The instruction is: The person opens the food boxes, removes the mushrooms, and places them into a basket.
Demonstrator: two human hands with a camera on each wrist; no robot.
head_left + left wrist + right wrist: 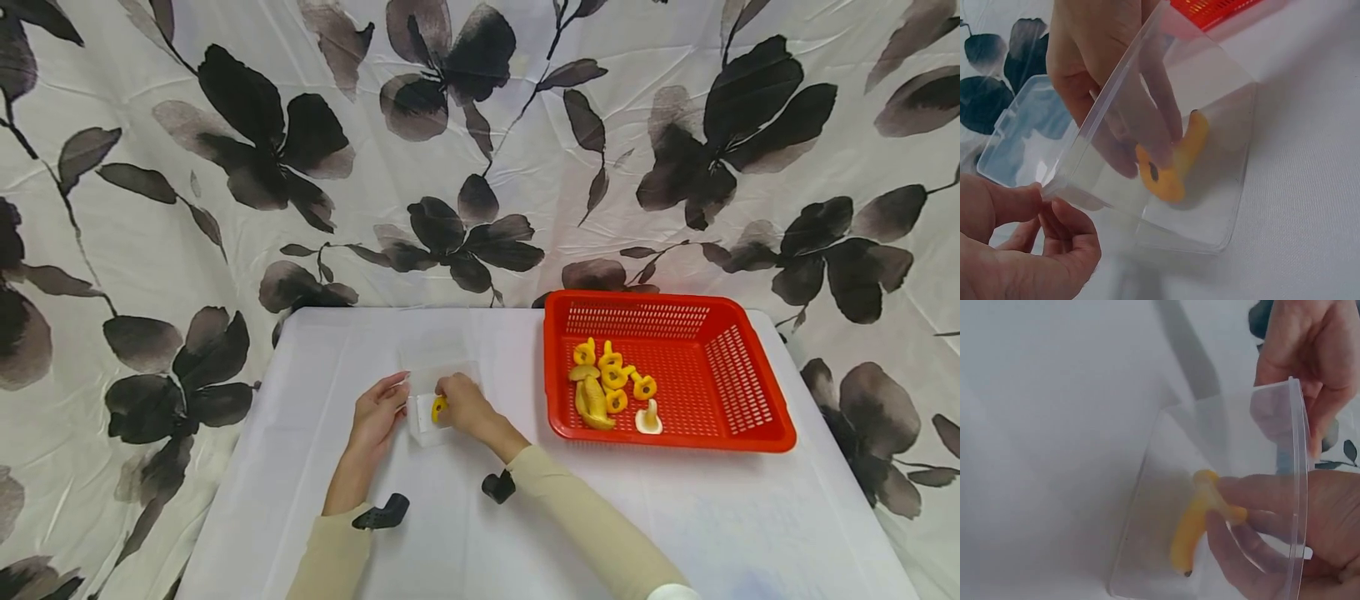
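Note:
A clear plastic box (423, 435) stands on the white table, its hinged lid (1029, 140) folded open toward the back. My left hand (372, 421) pinches the box's rim at the left side, thumb against fingertips. Inside the box, my right hand (468, 406) pinches a yellow mushroom (1190, 534) between thumb and fingers. In the left wrist view the mushroom (1191, 150) shows through the clear wall, low in the box, with a dark spot on its cap and a dark stem tip. Whether it touches the box floor is hard to tell.
A red plastic basket (675, 442) stands to the right. At its left lie several yellow mushrooms (615, 377), a larger brownish-yellow one (592, 402) and a white mushroom piece (649, 418). A floral cloth (465, 150) hangs behind the white table (465, 533).

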